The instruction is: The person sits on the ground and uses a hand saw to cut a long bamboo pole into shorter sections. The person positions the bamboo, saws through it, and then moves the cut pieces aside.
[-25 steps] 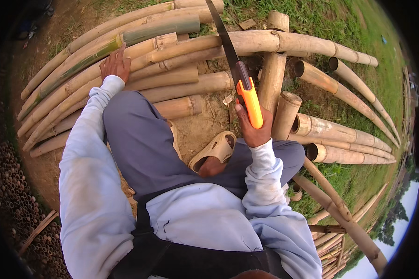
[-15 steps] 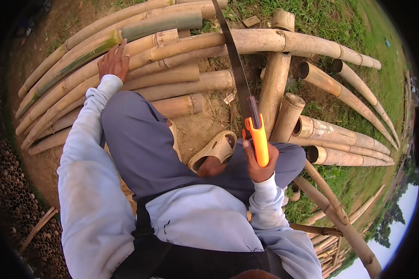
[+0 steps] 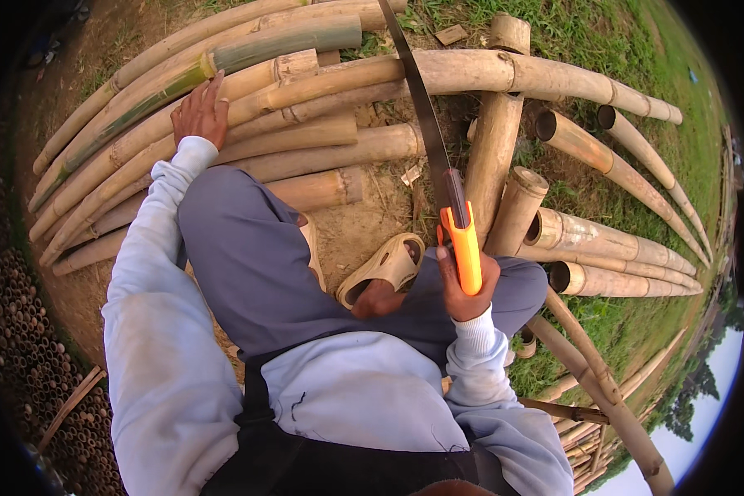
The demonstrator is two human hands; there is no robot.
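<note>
My right hand [image 3: 469,289] is wrapped round the orange handle of a handsaw [image 3: 465,248]. Its long dark blade reaches away from me and crosses a long tan bamboo pole [image 3: 463,71], which rests over an upright bamboo post [image 3: 496,149]. Whether the teeth are in the pole cannot be made out. To the left, my left hand [image 3: 200,114] lies over the bamboo with its fingers stretched out. Beyond that hand runs a greenish bamboo pole [image 3: 285,45]. Several more tan poles lie beneath and beside it.
Between my sandalled feet and the post is bare soil. A short bamboo stump [image 3: 519,202] stands beside the post. Cut bamboo lengths [image 3: 591,277] lie on the grass at right. At lower left is a big stack of bamboo [image 3: 37,355], its round ends showing.
The saw and my right hand have shifted slightly right and toward me. My left hand stays on the bamboo.
</note>
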